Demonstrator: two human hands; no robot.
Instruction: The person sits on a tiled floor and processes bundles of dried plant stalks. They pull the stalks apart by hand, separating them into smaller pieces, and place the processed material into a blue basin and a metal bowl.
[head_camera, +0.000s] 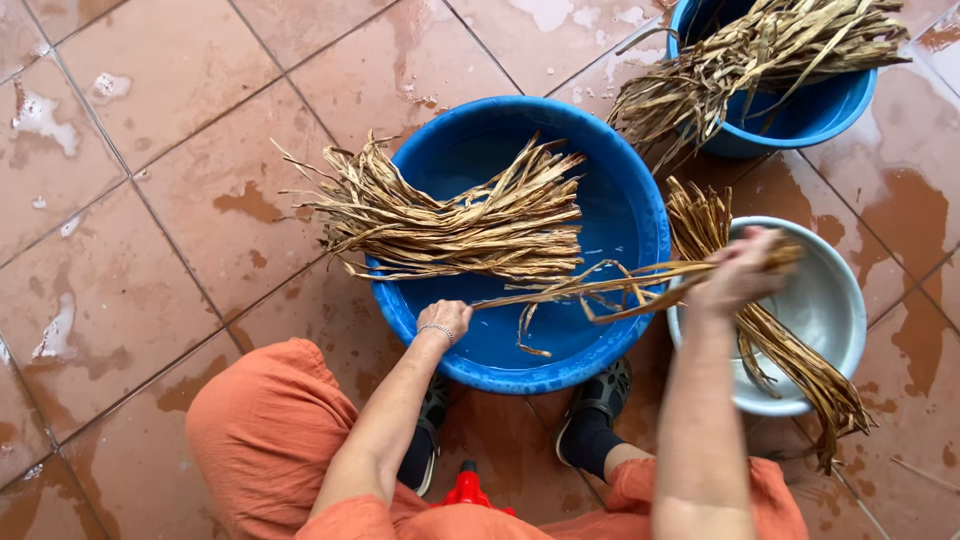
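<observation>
Nearest us, orange trousers (270, 430) and dark shoes (600, 390) on the wet tiled floor (150, 200), and the left hand (443, 320) is clenched on one end of a long dried leaf strip (590, 288) at the near rim of the big blue basin (620, 200). To the right, the right hand (737, 272) is grasping the strip's other end over the metal bowl (835, 300), where more strips (800, 365) trail out. Farther off, a bundle of dried leaves (450, 220) lies across the basin, and a blue bucket (810, 110) far right holds another bundle (750, 60).
</observation>
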